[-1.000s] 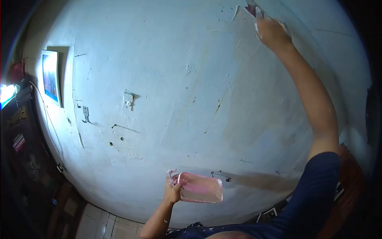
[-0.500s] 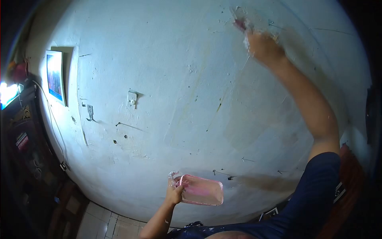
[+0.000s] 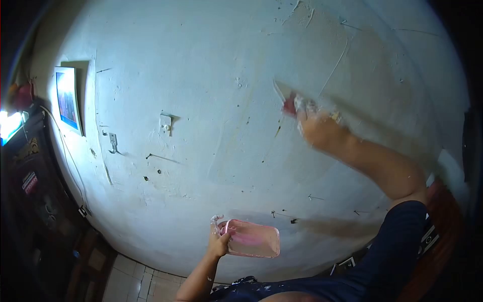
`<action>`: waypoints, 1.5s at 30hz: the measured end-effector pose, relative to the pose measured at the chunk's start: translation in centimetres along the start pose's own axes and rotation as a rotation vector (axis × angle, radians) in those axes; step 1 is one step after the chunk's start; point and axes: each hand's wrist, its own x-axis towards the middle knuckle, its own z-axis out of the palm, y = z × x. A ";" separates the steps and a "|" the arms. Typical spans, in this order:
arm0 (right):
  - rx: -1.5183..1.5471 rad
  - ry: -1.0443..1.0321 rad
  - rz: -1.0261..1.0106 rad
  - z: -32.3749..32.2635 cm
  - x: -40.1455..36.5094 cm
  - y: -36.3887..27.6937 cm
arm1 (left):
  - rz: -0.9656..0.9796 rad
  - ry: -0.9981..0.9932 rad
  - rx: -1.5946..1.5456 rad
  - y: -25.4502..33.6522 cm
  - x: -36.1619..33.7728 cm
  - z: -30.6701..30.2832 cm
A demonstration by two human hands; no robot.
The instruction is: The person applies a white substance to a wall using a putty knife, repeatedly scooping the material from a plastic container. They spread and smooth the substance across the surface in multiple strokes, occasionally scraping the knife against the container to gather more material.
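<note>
While the scraper (image 3: 285, 94) sits up at the wall (image 3: 211, 65), blade pointing up-left, the fingers of the right hand (image 3: 320, 129) are closed round its red handle, white paste smeared over them; can't tell if the blade touches. Pink tray (image 3: 255, 239) is well below and left of these fingers, tipped so its inside shows. Fingers of the left hand (image 3: 218, 245) are pinched on the tray's left end, one whitened finger sticking up. Brown streak (image 3: 278, 131) just left of the right fingers, nail (image 3: 344, 22) well above them. White plate (image 3: 165, 122) and hook (image 3: 112, 143) well left, framed picture (image 3: 67, 98) farther left. Tiled floor (image 3: 123, 274) below-left of the left fingers.
</note>
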 end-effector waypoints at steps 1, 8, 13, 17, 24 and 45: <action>-0.002 0.002 0.122 -0.5 0.6 1.9 | -0.007 0.009 -0.026 -0.2 0.0 0.1; -0.128 -0.224 0.404 8.5 2.9 14.1 | -0.053 0.015 -0.006 -0.6 -0.2 -0.4; -0.398 -0.147 0.243 9.9 -0.4 -2.3 | -0.040 0.023 -0.044 -0.8 -0.3 -0.6; 0.143 -0.120 -0.101 4.2 -2.3 -13.0 | -0.042 0.019 -0.011 -1.1 0.0 -0.2; -0.078 0.035 0.120 0.0 4.9 0.3 | 0.255 -0.047 0.285 -2.9 0.0 -1.1; 0.187 -0.125 0.174 -3.2 3.4 -1.9 | 0.029 0.048 0.006 -1.8 -0.3 -2.4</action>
